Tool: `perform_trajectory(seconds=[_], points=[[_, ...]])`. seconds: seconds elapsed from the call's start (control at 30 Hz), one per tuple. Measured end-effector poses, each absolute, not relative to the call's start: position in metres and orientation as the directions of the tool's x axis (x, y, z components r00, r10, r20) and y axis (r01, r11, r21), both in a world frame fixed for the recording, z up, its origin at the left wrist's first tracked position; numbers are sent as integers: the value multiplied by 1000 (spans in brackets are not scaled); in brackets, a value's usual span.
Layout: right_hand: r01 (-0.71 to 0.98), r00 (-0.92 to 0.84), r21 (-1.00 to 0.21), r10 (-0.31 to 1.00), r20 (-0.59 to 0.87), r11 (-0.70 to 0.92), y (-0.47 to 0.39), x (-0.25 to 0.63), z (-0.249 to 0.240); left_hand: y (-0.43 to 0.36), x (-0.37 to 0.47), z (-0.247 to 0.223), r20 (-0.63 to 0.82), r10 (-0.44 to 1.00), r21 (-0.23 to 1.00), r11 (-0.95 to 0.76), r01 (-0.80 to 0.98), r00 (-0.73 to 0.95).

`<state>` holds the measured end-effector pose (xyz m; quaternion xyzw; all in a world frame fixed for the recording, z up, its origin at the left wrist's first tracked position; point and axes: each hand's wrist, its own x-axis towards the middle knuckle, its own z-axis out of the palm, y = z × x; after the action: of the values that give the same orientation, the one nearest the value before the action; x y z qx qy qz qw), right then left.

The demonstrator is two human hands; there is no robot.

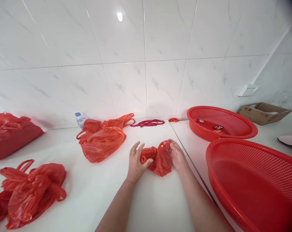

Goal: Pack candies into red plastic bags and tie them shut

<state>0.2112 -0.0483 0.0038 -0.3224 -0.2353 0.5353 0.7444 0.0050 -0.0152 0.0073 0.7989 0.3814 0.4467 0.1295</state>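
A small red plastic bag [161, 162] lies bunched on the white table between my hands, with its loop handle standing up on the right side. My left hand [136, 162] is at the bag's left edge. Its fingers are spread apart and raised, and the thumb reaches over the near side of the plastic. On the other side, my right hand [178, 156] has its curled fingertips at the loop handle, which they appear to hold. Part of those fingers is hidden by the plastic. What the bag contains, if anything, does not show.
Two red plastic baskets [223, 141] stand at the right, the farther one holding small packets [218, 128]. Behind them is a cardboard box [264, 112]. Red bags [104, 145] lie left, near a bottle [79, 119]. Dark red straps [150, 123] rest by the tiled wall.
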Motion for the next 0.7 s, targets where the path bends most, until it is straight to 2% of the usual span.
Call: perform_trajectory(seconds=[0.1,0.23,0.47,0.7], points=[[-657,243,-736,970,2,166,-52,203,10,-19,12,5,578,673,453,-735,504,462],[-645,188,-755,982,-8,117,-55,195,14,-23,16,3,506,668,435,-744,508,546],[-642,167,-760,986,-9,102,-54,191,13,-24,18,4,489,700,452,-714,535,520],[-777,212,-623,970,-120,93,-46,203,1,-23,21,6,507,722,477,-690,545,471]])
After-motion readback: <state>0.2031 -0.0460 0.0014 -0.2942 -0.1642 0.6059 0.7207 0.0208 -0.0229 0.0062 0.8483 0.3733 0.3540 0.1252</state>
